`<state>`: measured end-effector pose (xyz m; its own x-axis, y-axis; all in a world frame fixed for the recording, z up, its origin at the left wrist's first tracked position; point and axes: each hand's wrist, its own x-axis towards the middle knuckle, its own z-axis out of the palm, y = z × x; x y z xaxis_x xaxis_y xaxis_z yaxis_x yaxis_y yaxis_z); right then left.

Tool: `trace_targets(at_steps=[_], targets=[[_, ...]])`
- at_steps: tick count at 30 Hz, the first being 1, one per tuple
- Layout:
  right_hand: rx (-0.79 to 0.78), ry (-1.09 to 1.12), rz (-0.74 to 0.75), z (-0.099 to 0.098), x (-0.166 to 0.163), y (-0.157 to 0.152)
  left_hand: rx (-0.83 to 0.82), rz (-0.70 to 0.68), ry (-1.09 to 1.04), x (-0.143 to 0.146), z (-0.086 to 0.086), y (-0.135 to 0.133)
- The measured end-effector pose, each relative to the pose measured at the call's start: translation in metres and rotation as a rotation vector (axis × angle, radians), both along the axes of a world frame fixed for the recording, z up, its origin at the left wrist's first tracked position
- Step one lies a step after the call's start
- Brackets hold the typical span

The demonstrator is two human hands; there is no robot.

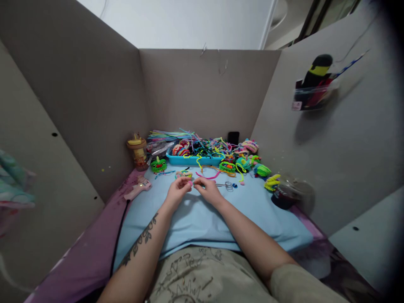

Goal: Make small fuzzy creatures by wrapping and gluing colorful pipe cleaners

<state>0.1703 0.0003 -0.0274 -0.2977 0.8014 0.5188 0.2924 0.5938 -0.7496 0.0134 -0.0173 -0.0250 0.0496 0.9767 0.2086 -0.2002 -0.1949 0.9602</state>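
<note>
Both my hands rest close together on a light blue cloth (202, 219). My left hand (177, 190) has its fingers curled in a pinch. My right hand (206, 189) is also pinched, its fingertips meeting the left hand's. A small pink piece (190, 183) shows between them; I cannot make out more of it. A pink pipe cleaner (210, 176) and a small multicoloured woven piece (184, 173) lie just beyond my fingers. Small scissors (227, 185) lie to the right of my right hand.
A blue tray (189, 160) holding pipe cleaners and fuzzy figures stands at the back. A green fuzzy figure (158, 165) and a yellow-lidded cup (138, 152) are back left, a pink glue gun (138, 187) left, a dark round container (285, 195) right. Cardboard walls enclose the space.
</note>
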Motion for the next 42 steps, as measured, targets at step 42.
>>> trace_targets(at_steps=[42], targets=[[0.268,-0.335,-0.157,-0.01,0.001,0.003,0.568,0.283,0.709,-0.001,-0.011,-0.004]])
